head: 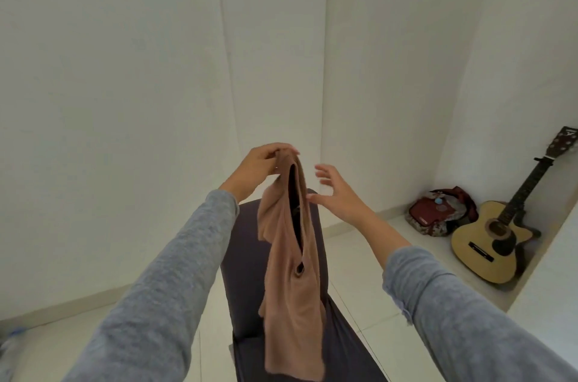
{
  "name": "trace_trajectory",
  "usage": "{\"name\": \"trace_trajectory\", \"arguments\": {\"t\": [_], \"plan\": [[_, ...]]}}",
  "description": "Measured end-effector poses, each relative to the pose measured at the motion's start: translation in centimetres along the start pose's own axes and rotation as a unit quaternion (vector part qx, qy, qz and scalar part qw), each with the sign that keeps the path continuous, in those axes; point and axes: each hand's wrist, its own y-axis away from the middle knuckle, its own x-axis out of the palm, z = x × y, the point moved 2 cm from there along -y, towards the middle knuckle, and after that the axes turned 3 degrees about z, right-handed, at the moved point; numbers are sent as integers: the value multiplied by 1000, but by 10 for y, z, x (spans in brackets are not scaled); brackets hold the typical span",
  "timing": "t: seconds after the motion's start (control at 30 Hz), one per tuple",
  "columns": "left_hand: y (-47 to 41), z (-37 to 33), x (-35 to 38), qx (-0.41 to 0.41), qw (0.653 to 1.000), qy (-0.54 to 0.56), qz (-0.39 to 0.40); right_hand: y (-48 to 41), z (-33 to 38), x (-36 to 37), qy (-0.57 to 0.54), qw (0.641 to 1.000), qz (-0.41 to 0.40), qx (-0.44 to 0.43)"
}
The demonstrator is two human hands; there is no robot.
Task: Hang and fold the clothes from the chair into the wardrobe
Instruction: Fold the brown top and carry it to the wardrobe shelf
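Note:
A tan-brown garment hangs straight down in front of me, pinched at its top edge by my left hand. Its long dark opening faces me. My right hand is open with fingers spread, just right of the garment's upper part, thumb close to the cloth. Behind and below the garment stands a dark chair, its backrest and seat partly hidden by the cloth. No wardrobe is in view.
White walls meet in a corner ahead. An acoustic guitar leans in the right corner beside a red patterned bag on the pale tiled floor. A low white ledge runs along the right edge.

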Motion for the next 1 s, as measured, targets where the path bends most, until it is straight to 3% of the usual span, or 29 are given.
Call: {"name": "trace_trajectory", "arguments": {"t": [0.1,0.17,0.27,0.4,0.53,0.67,0.73,0.83,0.93,1.0], "plan": [[4,-11,5,18,997,-22,70,-4,6,6,21,993,106,-44],[4,-15,5,24,997,-20,70,-8,8,14,45,991,120,-46],[6,-11,-8,26,999,-27,13,-9,10,26,59,995,69,-46],[27,37,-31,-37,990,-53,-128,-5,8,36,25,999,15,-25],[65,90,-9,-122,983,3,-135,-11,17,38,-38,994,-93,-37],[84,92,27,-15,982,20,-186,-23,28,33,-43,984,-166,-48],[83,95,45,0,987,-25,-158,-24,35,29,-28,983,-173,-60],[76,105,61,-62,986,-136,-73,-22,44,23,-41,975,-202,-79],[67,109,70,-103,963,-250,0,-17,44,11,-62,970,-218,-91],[58,107,66,-71,937,-342,-10,-13,41,0,-53,970,-218,-95]]}}
